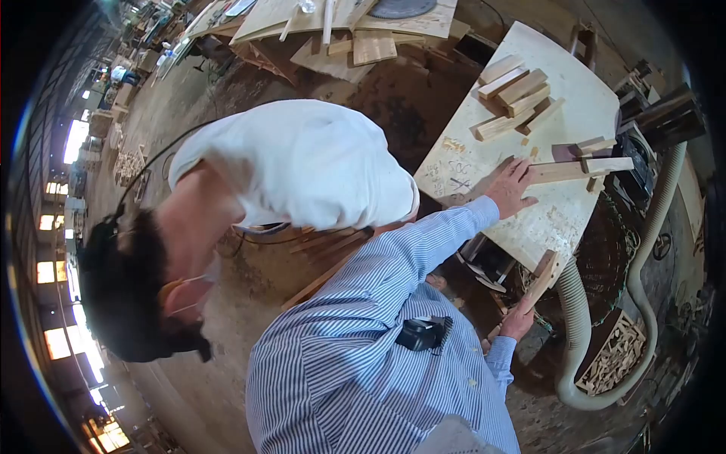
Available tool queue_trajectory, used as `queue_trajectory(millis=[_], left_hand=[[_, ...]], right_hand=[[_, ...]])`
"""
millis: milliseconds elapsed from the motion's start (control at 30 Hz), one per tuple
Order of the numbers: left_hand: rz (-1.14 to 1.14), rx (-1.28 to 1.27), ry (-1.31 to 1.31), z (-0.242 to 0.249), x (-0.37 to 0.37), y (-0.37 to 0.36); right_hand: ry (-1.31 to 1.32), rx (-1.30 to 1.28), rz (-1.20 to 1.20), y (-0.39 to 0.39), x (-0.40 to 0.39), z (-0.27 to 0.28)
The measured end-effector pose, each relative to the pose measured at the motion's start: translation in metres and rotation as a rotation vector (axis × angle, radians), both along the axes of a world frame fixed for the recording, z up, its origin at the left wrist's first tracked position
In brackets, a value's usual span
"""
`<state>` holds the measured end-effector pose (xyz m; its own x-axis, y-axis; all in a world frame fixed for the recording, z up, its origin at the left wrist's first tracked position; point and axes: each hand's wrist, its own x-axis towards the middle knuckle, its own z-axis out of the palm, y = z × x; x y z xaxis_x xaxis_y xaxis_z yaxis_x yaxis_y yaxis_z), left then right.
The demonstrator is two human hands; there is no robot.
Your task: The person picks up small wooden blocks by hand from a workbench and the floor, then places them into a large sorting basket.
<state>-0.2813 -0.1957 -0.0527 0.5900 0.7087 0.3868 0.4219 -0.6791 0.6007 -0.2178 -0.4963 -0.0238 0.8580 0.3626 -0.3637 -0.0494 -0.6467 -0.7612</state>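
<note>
My left hand (pixel 510 189) lies palm down on a pale tabletop (pixel 548 219), its fingers stretched out. Its fingertips are at the near end of a flat wooden strip (pixel 558 172), perhaps touching it. Beyond that strip, short wood pieces (pixel 609 164) sit by the table's far edge. Just off the near corner, my right hand (pixel 519 321) is closed around a wooden piece (pixel 543 284), which slants up past the table edge. Several cut wooden blocks (pixel 522 92) are grouped on the upper part of the tabletop. Handwritten marks (pixel 457 181) show near my left sleeve.
A person in a white shirt (pixel 302 163) bends close on my left. A ribbed hose (pixel 575 310) curves below the table, beside a box of wood offcuts (pixel 616 356). Dark machinery (pixel 639 170) stands at the far edge. Another bench (pixel 272 19) holds boards and a round blade (pixel 401 7).
</note>
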Motion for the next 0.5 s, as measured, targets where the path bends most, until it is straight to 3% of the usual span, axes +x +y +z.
queue_trajectory(millis=[300, 500], left_hand=[[0.027, 0.05, 0.007, 0.014, -0.066, -0.056], [0.191, 0.055, 0.024, 0.019, -0.135, -0.104]], right_hand=[[0.017, 0.022, 0.039, -0.009, 0.016, -0.027], [0.115, 0.202, 0.13, -0.022, 0.026, -0.049]])
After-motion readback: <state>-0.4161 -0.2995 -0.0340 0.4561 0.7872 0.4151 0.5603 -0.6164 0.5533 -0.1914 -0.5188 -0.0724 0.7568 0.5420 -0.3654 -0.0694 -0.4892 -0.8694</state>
